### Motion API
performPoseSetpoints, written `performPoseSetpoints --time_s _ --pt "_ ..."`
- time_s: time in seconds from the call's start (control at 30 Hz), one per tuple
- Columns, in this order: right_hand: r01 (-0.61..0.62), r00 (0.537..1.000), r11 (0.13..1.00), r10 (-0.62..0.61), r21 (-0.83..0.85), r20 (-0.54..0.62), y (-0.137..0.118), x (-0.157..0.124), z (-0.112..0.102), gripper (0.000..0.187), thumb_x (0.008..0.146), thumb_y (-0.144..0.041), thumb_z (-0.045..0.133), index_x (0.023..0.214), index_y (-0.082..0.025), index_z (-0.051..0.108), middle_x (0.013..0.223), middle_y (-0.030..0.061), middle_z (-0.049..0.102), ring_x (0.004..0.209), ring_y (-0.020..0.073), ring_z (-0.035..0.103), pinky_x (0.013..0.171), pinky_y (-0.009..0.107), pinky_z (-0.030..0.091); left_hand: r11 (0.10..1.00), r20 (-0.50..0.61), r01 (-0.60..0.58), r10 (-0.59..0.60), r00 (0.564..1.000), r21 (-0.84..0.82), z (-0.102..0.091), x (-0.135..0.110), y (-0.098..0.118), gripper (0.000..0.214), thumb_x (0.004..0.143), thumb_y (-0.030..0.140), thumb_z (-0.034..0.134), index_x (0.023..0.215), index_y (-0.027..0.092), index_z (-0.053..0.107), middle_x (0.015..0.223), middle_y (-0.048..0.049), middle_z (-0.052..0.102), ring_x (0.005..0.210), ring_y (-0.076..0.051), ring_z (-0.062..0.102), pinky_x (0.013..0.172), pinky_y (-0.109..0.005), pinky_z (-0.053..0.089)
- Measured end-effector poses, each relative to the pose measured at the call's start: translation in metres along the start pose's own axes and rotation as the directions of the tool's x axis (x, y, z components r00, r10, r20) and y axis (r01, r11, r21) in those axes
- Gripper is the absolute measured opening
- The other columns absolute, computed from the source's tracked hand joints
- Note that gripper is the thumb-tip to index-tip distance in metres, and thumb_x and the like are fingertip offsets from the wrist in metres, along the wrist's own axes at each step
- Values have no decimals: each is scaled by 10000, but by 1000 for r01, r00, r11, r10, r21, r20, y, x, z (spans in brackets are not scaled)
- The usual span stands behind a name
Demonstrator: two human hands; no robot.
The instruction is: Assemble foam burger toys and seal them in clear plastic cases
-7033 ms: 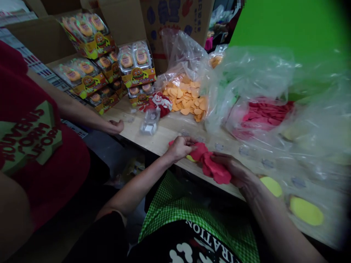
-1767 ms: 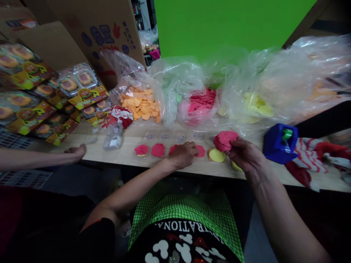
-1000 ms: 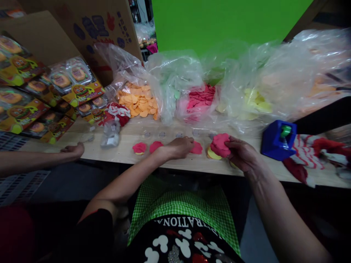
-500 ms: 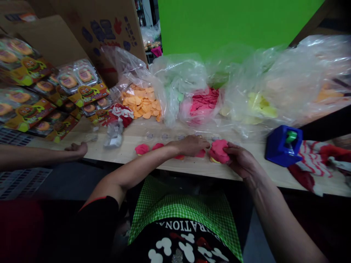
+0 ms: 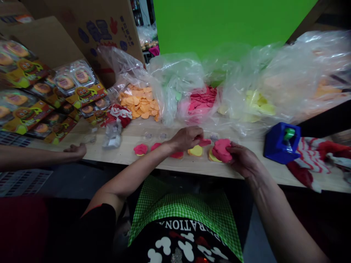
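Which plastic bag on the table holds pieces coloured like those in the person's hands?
The bag of pink-red pieces, between the orange pieces and yellow pieces; only its pieces match those in the left hand and right hand.

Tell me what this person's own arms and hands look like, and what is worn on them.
The left hand and right hand wear no gloves. The left arm has a short black sleeve with a thin orange-red edge, ending near the elbow. The right arm is bare as far as it shows. Finger jewellery is hard to make out.
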State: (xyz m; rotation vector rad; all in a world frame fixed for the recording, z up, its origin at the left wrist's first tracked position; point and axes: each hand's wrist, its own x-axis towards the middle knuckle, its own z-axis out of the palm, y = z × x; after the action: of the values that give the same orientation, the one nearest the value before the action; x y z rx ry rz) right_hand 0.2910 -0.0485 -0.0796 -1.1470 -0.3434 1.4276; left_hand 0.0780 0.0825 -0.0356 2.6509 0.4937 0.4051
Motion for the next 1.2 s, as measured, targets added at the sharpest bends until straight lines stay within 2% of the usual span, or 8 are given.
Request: performPoseSetpoints --time_s 0.07,0.27,0.43,0.57,0.67,0.8,0.9,1.2 --pt "10 1000 1000 -10 -4 12 0 -1 2 226 662 -8 673 809 -176 706 760 32 699 580 138 628 520 229 577 996 -34 -42 45 998 82 7 -9 0 147 927 113 473 892 169 604 921 -63 636 898 -175 597 802 -300 475" --pt "-7 1000 1000 7 -10 20 -2 -1 0 205 672 -24 681 818 -165 710 750 27 685 564 118 606 501 202 549 963 175 -147 108 979 227 27 -43 -3 222 876 41 462 945 160 637 1037 -92 648 932 -190 623 781 -298 507" --pt "-30 1000 998 31 -52 5 0 -3 6 199 643 -31 684 784 -171 701 707 25 688 570 117 607 531 202 537 985 17 -32 29 999 167 24 -49 -2 262 872 60 466 1030 166 646 1086 -96 649 1057 -198 616 925 -337 522" --pt "-90 979 982 119 -168 168 6 -11 21 260 632 -38 645 836 -176 728 807 53 741 694 167 687 619 234 575 991 66 -71 64 996 110 26 -49 -3 323 860 57 495 1120 186 635 1174 -93 651 1121 -208 612 1000 -377 506" --pt "-105 961 973 153 -206 231 11 -14 30 302 647 -44 638 891 -179 754 877 61 766 740 171 708 650 230 582 995 -86 101 -100 991 0 25 -45 -6 281 891 77 469 1104 166 630 1130 -91 663 1078 -184 632 937 -329 526" --pt "-179 970 965 205 -190 128 16 -10 34 327 637 -43 625 900 -168 773 898 73 776 751 160 719 657 209 581 882 -140 454 -468 872 -122 20 -34 -6 332 849 180 595 1175 119 597 935 -67 687 835 -184 658 815 -335 542" --pt "-201 965 960 229 -197 131 17 -7 35 332 648 -55 633 925 -172 772 953 76 780 814 178 733 702 229 594 879 -33 469 -473 880 -90 20 -25 0 429 770 137 628 1198 148 591 909 -47 693 853 -206 657 805 -346 531" --pt "-198 957 961 232 -192 176 20 -4 32 344 646 -85 614 947 -162 764 975 88 778 798 176 731 731 237 594 861 -50 494 -502 863 -118 30 -17 5 457 722 47 584 1167 154 582 1196 -100 625 957 -194 631 829 -316 517"
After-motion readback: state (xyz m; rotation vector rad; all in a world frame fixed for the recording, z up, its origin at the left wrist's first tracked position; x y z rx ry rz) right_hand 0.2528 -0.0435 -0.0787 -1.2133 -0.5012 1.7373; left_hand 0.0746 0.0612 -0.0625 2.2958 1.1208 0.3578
